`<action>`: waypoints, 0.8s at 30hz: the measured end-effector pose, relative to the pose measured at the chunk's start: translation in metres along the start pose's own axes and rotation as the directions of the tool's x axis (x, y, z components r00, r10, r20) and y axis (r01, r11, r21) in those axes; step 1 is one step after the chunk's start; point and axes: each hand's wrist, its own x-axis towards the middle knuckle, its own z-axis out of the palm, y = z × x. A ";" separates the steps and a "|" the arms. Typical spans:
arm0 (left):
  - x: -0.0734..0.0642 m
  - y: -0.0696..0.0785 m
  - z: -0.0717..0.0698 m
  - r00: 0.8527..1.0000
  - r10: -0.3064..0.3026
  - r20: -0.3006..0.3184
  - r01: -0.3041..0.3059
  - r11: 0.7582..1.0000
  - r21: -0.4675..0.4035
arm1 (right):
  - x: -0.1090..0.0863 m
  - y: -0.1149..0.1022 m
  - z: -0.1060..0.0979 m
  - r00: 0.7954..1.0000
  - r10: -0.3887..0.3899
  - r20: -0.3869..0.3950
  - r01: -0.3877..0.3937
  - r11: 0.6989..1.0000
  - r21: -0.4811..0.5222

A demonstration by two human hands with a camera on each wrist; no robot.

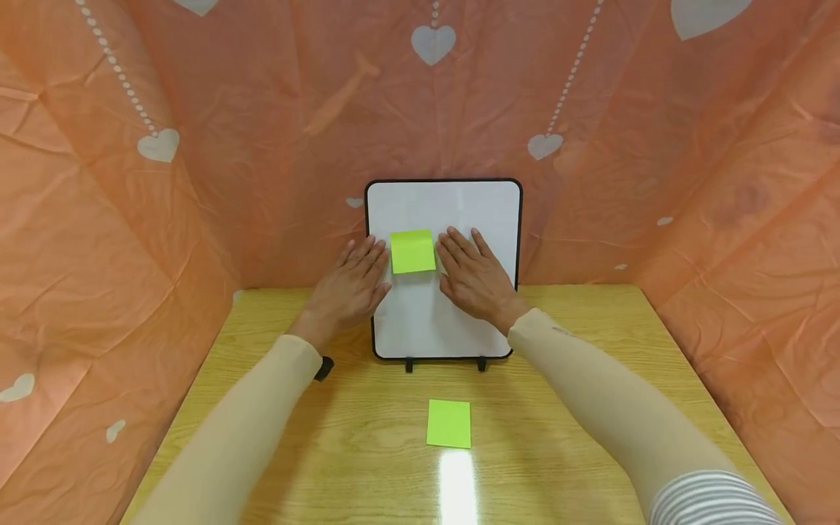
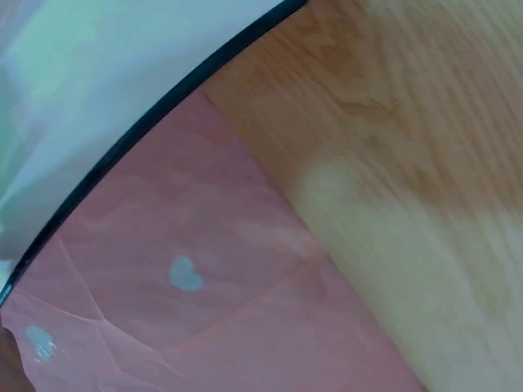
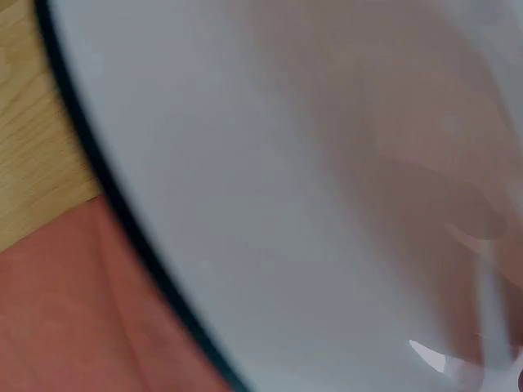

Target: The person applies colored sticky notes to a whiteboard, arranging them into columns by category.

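Note:
A white board [image 1: 420,321] with a black frame stands upright on two small black feet. On its upper left part sits a yellow-green sticky note [image 1: 412,251]. To the left of that note is my left hand [image 1: 351,288], its fingers straight and reaching over the board's left edge. My right hand [image 1: 475,277] lies at the note's right side, fingers extended over the board; whether it presses on the surface I cannot tell. In the right wrist view, the board's glossy face [image 3: 245,188] mirrors a blurred hand shape. The left wrist view catches the black frame edge [image 2: 163,110].
A yellow-green square pad of sticky notes [image 1: 449,424] lies on the wooden table [image 1: 367,467] in front of the board. Orange sheeting [image 1: 262,146] with white hearts hangs behind and along both sides. A black object [image 1: 324,368] shows beside the left wrist.

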 end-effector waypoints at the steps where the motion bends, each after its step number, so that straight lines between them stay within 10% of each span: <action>1: -0.004 0.000 0.001 1.000 0.000 -0.008 0.000 1.000 -0.011 | -0.004 0.002 0.000 1.000 0.002 -0.012 -0.002 1.000 0.006; 6: -0.023 0.004 0.006 0.991 0.008 -0.136 -0.014 0.999 -0.043 | -0.025 0.009 -0.001 0.994 0.007 -0.107 -0.004 1.000 0.021; 15: -0.059 0.048 0.020 0.926 0.018 -0.378 -0.105 0.972 -0.210 | -0.066 -0.002 0.002 0.939 -0.030 -0.343 0.048 0.998 0.046; 24: -0.099 0.102 0.040 0.964 0.049 -0.261 -0.129 0.946 -0.298 | -0.119 -0.039 0.005 0.953 -0.040 -0.302 0.080 0.989 0.123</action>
